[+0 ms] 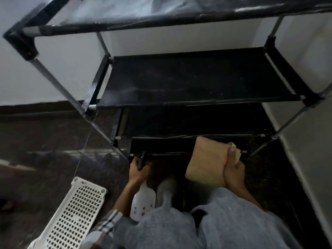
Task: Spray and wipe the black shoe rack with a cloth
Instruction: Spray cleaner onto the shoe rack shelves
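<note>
Currently the black shoe rack (194, 78) stands against a white wall (59, 69) in a corner, seen from above: several black fabric shelves on grey poles, stacked downward toward the floor. Left hand (139, 172) grips the black trigger head of a white spray bottle (143, 200); fingers are curled round the head, nozzle pointing at the front rail of the lowest shelf (161, 146), bottle body hanging back toward the person's lap. Whether a finger presses the trigger cannot be told. Right hand (233, 169) holds a tan cloth (206, 162), folded flat; thumb lies on top near its right edge, remaining fingers wrapped beneath, pinching the cloth between them. Cloth sits over the right half of the lowest shelf; contact with the shelf itself cannot be confirmed. Grey trousers (233, 221) fill the lower frame, knees apart, with a plaid sleeve (109, 221) on the left arm. White perforated plastic panel (71, 212) lies on the dark mottled floor (45, 137) left of the person.
</note>
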Action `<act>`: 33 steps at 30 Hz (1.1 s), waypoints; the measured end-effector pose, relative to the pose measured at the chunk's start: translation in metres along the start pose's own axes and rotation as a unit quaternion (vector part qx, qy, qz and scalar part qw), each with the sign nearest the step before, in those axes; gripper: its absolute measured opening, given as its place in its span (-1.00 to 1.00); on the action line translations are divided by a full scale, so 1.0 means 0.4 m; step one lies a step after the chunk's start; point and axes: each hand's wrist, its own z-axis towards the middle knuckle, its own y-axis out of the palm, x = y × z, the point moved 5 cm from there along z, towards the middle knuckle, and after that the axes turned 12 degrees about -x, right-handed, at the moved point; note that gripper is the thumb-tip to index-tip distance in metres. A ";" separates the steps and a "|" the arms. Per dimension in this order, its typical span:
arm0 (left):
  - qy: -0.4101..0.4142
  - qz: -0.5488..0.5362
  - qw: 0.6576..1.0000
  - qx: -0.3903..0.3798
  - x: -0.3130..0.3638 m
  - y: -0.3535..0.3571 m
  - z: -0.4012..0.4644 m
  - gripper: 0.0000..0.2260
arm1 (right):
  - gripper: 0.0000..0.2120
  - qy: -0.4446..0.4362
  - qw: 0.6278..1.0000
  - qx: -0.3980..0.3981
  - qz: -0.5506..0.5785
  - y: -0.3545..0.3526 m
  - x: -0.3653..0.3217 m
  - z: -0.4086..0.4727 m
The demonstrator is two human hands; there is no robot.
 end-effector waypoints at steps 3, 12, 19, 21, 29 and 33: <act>-0.024 -0.036 0.999 0.002 -0.049 -0.012 0.008 -0.85 | -0.57 0.011 0.999 -0.021 -0.028 0.019 0.024 0.020; 0.077 -0.072 0.993 -0.055 -0.072 -0.002 0.088 -0.81 | -0.32 0.151 0.981 -0.047 -0.110 0.030 0.144 0.075; -0.016 -0.080 0.996 -0.030 -0.137 -0.022 0.152 -0.70 | -0.37 0.178 0.979 -0.056 -0.076 0.036 0.163 0.081; 0.024 -0.039 0.998 -0.037 -0.142 -0.027 0.139 -0.61 | -0.36 0.184 0.978 -0.062 -0.075 0.036 0.161 0.079; 0.033 -0.013 0.999 -0.006 -0.154 -0.015 0.145 -0.82 | -0.34 0.190 0.973 -0.061 -0.115 0.034 0.119 0.059; -0.057 0.027 0.998 0.016 -0.182 -0.017 0.165 -0.93 | -0.35 0.200 0.969 -0.065 -0.127 0.030 0.112 0.053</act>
